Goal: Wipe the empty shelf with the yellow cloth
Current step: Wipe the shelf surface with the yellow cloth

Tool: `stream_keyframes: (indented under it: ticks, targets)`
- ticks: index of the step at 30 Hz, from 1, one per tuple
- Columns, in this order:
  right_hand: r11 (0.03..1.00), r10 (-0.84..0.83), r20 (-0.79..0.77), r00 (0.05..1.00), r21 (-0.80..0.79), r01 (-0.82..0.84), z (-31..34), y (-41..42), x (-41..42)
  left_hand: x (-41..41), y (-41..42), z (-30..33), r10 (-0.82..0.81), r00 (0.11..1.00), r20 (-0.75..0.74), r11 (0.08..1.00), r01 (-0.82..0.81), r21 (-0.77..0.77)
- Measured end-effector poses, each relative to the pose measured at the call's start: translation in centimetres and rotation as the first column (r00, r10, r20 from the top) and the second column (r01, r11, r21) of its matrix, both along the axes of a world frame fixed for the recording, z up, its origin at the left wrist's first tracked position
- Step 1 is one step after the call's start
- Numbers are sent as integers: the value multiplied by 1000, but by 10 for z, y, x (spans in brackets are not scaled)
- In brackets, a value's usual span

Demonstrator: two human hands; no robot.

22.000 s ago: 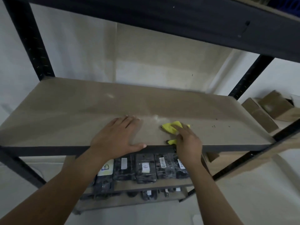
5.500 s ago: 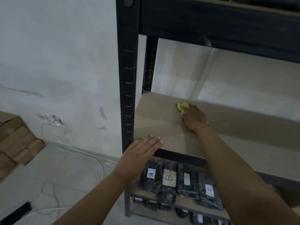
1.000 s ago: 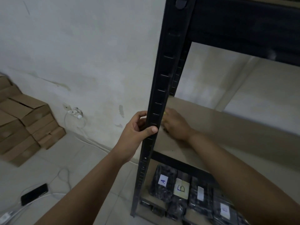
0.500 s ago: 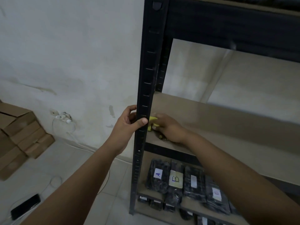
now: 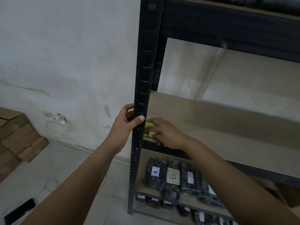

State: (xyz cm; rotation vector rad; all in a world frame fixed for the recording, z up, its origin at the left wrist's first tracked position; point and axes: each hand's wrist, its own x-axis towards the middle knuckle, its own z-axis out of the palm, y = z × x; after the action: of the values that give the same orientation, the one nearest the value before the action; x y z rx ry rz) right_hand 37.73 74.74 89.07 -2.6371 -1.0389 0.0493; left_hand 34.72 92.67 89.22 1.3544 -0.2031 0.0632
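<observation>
The empty tan shelf board (image 5: 224,127) runs right from the black front-left upright (image 5: 142,88) of the rack. My left hand (image 5: 125,122) grips that upright at shelf height, thumb across its front face. My right hand (image 5: 165,133) holds the crumpled yellow cloth (image 5: 149,125) at the shelf's front-left corner, right beside the upright and over the front edge. Most of the cloth is hidden under my fingers.
Black labelled packets (image 5: 172,177), marked A and B, lie on the lower shelf. A dark beam (image 5: 227,28) of the upper shelf hangs overhead. Cardboard boxes (image 5: 14,137) are stacked on the floor at left, with a wall socket and cables (image 5: 56,119) and a phone (image 5: 19,210).
My right hand has drawn the cloth slightly toward the shelf's front-left corner edge. My left hand keeps its grip on the upright. The view shifted a little.
</observation>
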Motion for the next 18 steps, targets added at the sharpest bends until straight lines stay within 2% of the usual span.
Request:
stream_keyframes:
  ticks: [3, 5, 7, 8, 10, 12, 14, 16, 18]
  targets:
    - [995, 99, 26, 995, -26, -98, 0, -14, -10, -1, 0, 0, -11, 1000, 5, 1000, 11, 16]
    - [995, 92, -137, 986, 43, -87, 11, -25, -14, 0, -2, -2, -12, 1000, 8, 1000, 11, 13]
    - [991, 26, -349, 937, 133, 22, 27, -37, -15, 2, -2, -2, -4, 1000, 1, 1000, 4, 1]
    - [977, -32, -392, 919, 180, 111, 35, -45, -12, 3, -1, -3, -2, 1000, -1, 1000, 2, -11]
    - [895, -229, -355, 907, 291, 339, 45, -68, 4, 3, -1, -5, -6, 1000, -12, 1000, 6, -24]
    - [791, -465, -245, 851, 317, 523, 45, -96, 29, 3, -2, -5, -8, 1000, -21, 999, 7, -31]
    - [770, -590, -153, 793, 187, 609, 34, -122, 51, 3, -4, -5, 4, 1000, -21, 999, -5, -42]
    - [790, -605, -94, 790, 53, 611, 12, -143, 66, 3, -6, -5, 16, 1000, -16, 999, -17, -51]
    - [764, -644, -69, 762, -2, 645, -9, -151, 74, 2, -8, -5, 32, 999, -19, 997, -34, -73]
